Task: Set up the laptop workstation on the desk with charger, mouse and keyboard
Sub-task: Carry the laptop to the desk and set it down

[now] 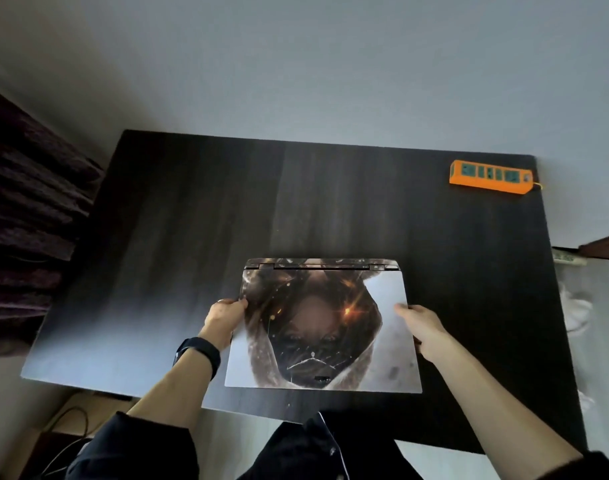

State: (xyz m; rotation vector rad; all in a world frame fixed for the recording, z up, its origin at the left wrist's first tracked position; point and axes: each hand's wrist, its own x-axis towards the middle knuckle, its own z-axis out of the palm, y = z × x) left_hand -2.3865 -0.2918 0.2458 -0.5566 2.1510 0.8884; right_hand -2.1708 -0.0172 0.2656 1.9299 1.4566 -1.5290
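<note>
Closed laptop (322, 327) (its lid covered by a printed skin) held at the near middle of the dark desk (192, 209). The left hand (225, 315) clasps its left edge and the right hand (421, 329) its right edge, thumb on the lid. The hinge lies beyond both grips. An orange power strip (490, 176) sits well beyond the right hand, at the far corner.

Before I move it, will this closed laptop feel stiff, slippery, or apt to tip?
The laptop is a closed flat slab, so it will probably stay stiff. Its printed lid looks smooth and shiny, so it may slip. The left hand and right hand grip opposite side edges, which should keep it level; one hand alone might let it tip.
</note>
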